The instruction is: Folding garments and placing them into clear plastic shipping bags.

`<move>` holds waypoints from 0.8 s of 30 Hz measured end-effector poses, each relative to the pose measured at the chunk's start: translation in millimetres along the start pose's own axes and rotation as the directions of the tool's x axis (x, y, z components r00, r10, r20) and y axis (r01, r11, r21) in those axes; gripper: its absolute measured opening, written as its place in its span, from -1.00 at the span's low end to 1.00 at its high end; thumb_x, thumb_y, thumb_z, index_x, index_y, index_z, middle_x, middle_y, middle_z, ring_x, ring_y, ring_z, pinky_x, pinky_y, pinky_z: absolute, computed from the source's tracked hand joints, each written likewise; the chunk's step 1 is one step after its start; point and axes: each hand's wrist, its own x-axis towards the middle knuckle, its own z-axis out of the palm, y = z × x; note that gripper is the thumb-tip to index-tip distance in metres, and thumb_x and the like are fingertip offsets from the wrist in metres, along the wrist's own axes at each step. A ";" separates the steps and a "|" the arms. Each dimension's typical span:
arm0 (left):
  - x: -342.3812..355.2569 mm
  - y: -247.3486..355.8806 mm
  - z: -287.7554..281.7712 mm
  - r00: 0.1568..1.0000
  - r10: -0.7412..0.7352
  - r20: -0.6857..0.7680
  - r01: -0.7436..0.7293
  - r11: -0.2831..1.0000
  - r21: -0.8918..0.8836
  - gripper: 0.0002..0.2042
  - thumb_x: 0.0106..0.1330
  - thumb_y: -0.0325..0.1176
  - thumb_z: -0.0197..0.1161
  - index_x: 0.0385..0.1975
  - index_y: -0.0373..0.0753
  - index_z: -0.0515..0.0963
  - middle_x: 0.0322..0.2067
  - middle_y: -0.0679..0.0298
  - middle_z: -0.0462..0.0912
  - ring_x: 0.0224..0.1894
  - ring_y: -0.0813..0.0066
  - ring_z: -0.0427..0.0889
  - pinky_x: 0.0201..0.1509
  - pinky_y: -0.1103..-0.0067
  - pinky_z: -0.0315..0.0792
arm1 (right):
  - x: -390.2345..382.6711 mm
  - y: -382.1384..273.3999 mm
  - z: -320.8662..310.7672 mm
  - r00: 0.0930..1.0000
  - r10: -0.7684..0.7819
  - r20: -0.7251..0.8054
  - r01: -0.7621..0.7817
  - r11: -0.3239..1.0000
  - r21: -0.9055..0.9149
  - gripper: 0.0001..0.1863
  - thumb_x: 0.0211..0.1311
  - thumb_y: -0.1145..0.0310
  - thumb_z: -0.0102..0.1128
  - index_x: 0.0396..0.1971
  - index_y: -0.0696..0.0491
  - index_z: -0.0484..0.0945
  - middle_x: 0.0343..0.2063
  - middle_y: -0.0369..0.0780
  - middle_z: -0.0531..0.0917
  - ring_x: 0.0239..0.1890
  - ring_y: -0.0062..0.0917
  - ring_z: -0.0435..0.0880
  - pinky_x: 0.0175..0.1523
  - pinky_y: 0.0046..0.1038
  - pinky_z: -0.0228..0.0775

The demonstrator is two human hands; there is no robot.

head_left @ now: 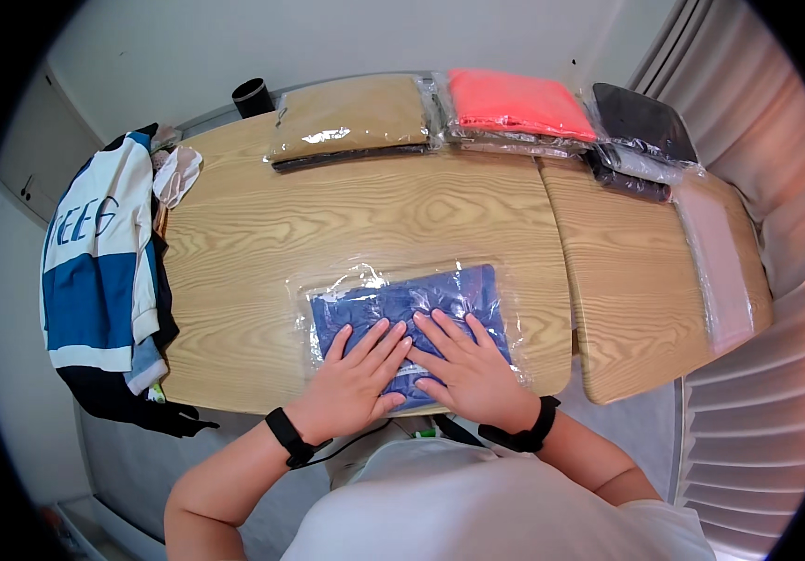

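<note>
A folded blue garment in a clear plastic bag [463,287] lies flat at the near edge of the wooden table [356,220]. My left hand [359,374] rests palm down on its left half, fingers spread. Beside it, my right hand [473,369] presses on the right half, also flat with fingers apart. The two hands nearly meet at the middle of the bag. Clear plastic reaches past the garment on its left and right sides. Part of the garment's near side is hidden under my hands.
Along the far edge lie bagged garments: a tan one [351,117], a coral one [519,103] and a black one [644,123], each on others. Loose clothes with a white and blue sweatshirt [94,262] hang over the left edge. Flat clear bags [716,266] lie right.
</note>
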 end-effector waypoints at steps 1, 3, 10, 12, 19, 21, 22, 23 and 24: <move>-1.5 1.0 0.5 1.000 0.005 0.000 -0.005 1.000 -0.009 -0.34 0.27 0.03 0.00 0.24 -0.33 0.18 0.32 0.11 0.09 0.38 0.20 0.01 0.34 0.09 -0.15 | -1.0 -1.0 -0.3 1.000 0.003 -0.004 -0.003 1.000 -0.002 -0.53 0.17 0.12 0.09 0.09 -0.09 0.43 0.30 -0.24 0.19 0.33 -0.37 0.14 0.31 -0.09 -0.05; -3.5 1.0 5.4 1.000 0.014 -0.008 -0.014 1.000 0.010 -0.32 0.26 0.05 0.01 0.24 -0.34 0.17 0.32 0.09 0.09 0.38 0.18 0.00 0.34 0.09 -0.15 | -3.1 -2.1 1.9 1.000 -0.003 -0.008 0.003 1.000 -0.013 -0.53 0.17 0.12 0.10 0.09 -0.09 0.44 0.30 -0.24 0.20 0.33 -0.37 0.15 0.31 -0.09 -0.04; -6.1 -3.3 -12.2 0.996 0.089 -0.030 -0.092 0.988 -0.122 -0.15 0.10 0.13 0.17 0.30 -0.29 0.06 0.34 -0.03 -0.04 0.40 0.01 -0.13 0.37 0.11 -0.20 | -7.4 10.5 -7.2 0.995 -0.074 -0.072 0.078 0.995 0.055 -0.38 0.06 0.18 0.25 0.17 -0.05 0.32 0.28 -0.11 0.19 0.34 -0.22 0.12 0.35 -0.14 -0.08; -18.0 8.2 -26.0 0.998 0.045 -0.046 -0.050 0.992 -0.115 -0.23 0.01 0.01 0.30 0.23 -0.20 0.23 0.29 0.03 0.10 0.37 0.02 -0.04 0.37 0.13 -0.12 | -22.3 10.2 -18.3 0.990 -0.008 -0.140 0.016 0.998 0.060 -0.40 -0.01 0.27 0.31 0.11 -0.05 0.39 0.23 -0.11 0.28 0.32 -0.21 0.15 0.35 -0.15 -0.07; -59.6 8.3 7.3 0.947 -0.223 -0.233 0.186 0.968 -0.170 -0.33 -0.09 -0.33 0.42 0.12 -0.17 0.35 0.22 0.14 0.24 0.29 0.10 0.17 0.26 0.26 0.18 | -66.1 41.4 -26.0 0.988 0.121 -0.097 -0.104 0.981 0.163 -0.33 -0.15 0.29 0.40 0.10 -0.08 0.43 0.23 -0.17 0.31 0.29 -0.19 0.19 0.33 -0.15 -0.04; -64.6 4.3 10.6 0.944 -0.215 -0.249 0.169 0.966 -0.195 -0.35 -0.07 -0.40 0.40 0.12 -0.20 0.34 0.23 0.14 0.24 0.28 0.09 0.20 0.27 0.30 0.20 | -70.0 46.3 -27.3 0.981 0.173 -0.091 -0.150 0.964 0.222 -0.30 -0.17 0.31 0.41 0.12 -0.08 0.42 0.25 -0.15 0.28 0.29 -0.17 0.18 0.33 -0.15 -0.05; -65.2 1.4 12.2 0.950 -0.200 -0.240 0.142 0.961 -0.237 -0.37 -0.05 -0.40 0.38 0.12 -0.22 0.34 0.23 0.13 0.24 0.28 0.10 0.21 0.27 0.31 0.20 | -70.8 48.2 -29.3 0.983 0.168 -0.074 -0.143 0.954 0.263 -0.29 -0.18 0.31 0.41 0.12 -0.08 0.41 0.25 -0.13 0.26 0.30 -0.17 0.17 0.34 -0.15 -0.05; -65.4 -1.2 12.4 0.955 -0.182 -0.234 0.114 0.954 -0.277 -0.38 -0.02 -0.41 0.37 0.12 -0.24 0.33 0.23 0.12 0.24 0.27 0.10 0.21 0.28 0.31 0.21 | -71.2 50.4 -31.3 0.985 0.161 -0.060 -0.136 0.944 0.302 -0.27 -0.19 0.31 0.42 0.13 -0.08 0.40 0.26 -0.11 0.25 0.30 -0.17 0.17 0.34 -0.16 -0.06; -65.6 -3.0 12.4 0.953 -0.176 -0.247 0.107 0.957 -0.271 -0.38 -0.02 -0.41 0.37 0.12 -0.24 0.33 0.23 0.12 0.24 0.27 0.10 0.21 0.28 0.31 0.21 | -71.4 53.2 -28.8 0.987 0.147 -0.062 -0.122 0.945 0.303 -0.24 -0.22 0.30 0.44 0.14 -0.07 0.39 0.25 -0.08 0.25 0.30 -0.17 0.16 0.34 -0.16 -0.07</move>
